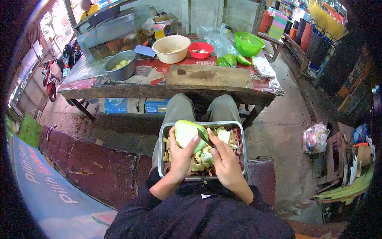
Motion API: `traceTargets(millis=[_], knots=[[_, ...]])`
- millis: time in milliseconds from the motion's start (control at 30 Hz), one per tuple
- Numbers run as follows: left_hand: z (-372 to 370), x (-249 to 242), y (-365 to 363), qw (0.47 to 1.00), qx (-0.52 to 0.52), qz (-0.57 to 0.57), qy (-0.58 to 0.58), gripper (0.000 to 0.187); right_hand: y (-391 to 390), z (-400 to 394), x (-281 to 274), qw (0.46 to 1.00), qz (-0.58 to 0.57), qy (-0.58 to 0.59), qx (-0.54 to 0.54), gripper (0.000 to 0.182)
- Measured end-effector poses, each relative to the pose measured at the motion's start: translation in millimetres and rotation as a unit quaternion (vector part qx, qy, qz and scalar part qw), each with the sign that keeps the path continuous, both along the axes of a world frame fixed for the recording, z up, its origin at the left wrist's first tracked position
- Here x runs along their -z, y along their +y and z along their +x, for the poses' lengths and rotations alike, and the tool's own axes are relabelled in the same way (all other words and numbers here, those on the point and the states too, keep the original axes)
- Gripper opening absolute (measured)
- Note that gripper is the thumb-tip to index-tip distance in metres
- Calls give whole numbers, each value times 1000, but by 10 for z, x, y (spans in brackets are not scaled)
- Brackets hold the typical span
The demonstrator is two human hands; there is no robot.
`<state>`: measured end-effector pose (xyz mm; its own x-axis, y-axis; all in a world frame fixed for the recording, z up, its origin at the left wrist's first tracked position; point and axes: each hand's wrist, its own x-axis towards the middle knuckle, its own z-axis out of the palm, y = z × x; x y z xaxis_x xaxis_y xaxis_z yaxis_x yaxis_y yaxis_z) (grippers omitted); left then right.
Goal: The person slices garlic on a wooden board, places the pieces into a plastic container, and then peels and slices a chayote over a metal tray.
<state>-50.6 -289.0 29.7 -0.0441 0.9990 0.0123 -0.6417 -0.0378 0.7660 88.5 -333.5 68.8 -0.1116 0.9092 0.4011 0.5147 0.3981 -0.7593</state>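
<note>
In my left hand is a large, partly peeled green mango, its pale flesh showing, with the fingers wrapped around its side and the thumb across its front. My right hand is closed on a knife, whose dark blade lies against the mango's right side. Both hands are above a metal tray resting on my lap. Inside the tray are peelings, pale cut pieces and reddish scraps. Most of the knife's handle is hidden by my right hand.
A low table ahead holds a wooden board, a metal pot, a cream basin, a red bowl, a green basin, several green mangoes and a white container. A plastic bag lies right.
</note>
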Motion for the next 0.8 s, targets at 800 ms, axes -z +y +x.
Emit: traceTargets(millis=[800], knots=[[-114, -28, 52, 1000, -4, 10, 2, 48, -38, -18, -182, 994, -110, 4, -20, 43]])
